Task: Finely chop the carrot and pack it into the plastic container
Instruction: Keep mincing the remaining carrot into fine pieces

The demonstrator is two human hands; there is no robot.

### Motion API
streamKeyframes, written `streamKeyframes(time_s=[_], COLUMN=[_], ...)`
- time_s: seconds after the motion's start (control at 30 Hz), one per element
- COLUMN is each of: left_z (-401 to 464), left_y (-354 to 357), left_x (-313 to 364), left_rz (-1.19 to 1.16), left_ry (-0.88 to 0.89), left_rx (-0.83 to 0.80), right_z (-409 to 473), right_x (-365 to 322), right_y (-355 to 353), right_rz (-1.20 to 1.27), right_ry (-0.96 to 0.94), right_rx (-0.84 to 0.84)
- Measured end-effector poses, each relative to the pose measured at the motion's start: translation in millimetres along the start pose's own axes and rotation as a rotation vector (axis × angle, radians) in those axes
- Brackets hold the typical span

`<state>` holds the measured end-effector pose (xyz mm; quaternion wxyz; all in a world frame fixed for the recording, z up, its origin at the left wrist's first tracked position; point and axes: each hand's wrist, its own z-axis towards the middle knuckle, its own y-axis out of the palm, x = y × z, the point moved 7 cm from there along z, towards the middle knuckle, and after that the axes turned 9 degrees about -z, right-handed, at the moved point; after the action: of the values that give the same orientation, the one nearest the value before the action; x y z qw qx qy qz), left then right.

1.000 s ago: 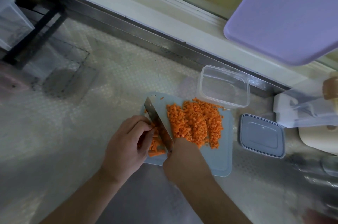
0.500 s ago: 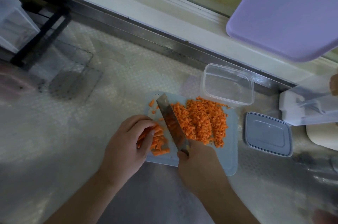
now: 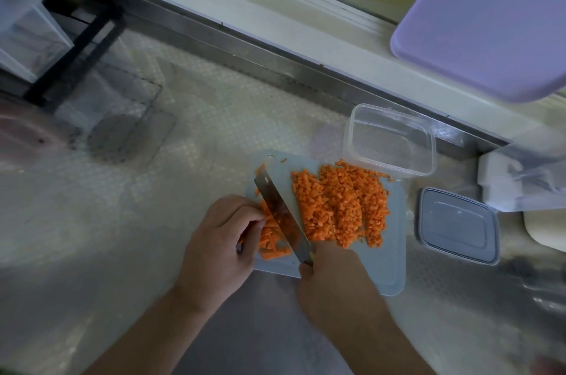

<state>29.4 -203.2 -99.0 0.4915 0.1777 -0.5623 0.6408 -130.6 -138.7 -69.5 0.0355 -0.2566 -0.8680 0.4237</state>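
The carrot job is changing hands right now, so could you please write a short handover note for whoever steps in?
Left hand: fingers curled, holding the carrot sticks on the cutting board.
Right hand: grips the knife, blade against the sticks.
Done: a big pile of diced carrot lies on the board.
The plastic container sits open behind the board with nothing in it; its lid lies to the right.
Left: chop the last sticks, pack everything in, close it.

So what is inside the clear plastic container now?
Nothing is visible inside the clear plastic container; through its walls only the counter shows. The diced carrot lies on the cutting board. No part of the inside is covered.
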Motion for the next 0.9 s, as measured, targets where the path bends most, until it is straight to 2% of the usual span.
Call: streamKeyframes(time_s=[0.2,0.53,0.9], left_z=[2,-1,-2], left_y=[2,-3,-3], left_x=[-2,-5,-2], left_rz=[0.002,-0.034,-0.015], left_ry=[-0.023,-0.058,-0.04], left_rx=[-0.003,-0.014,0.032], right_z=[11,11,-2], right_x=[-7,2,3], right_y=[0,-7,-8], right_rz=[-0.119,0.033,-0.05], right_ry=[0.032,-0.01,-0.011], right_rx=[-0.066,0.061,0.0])
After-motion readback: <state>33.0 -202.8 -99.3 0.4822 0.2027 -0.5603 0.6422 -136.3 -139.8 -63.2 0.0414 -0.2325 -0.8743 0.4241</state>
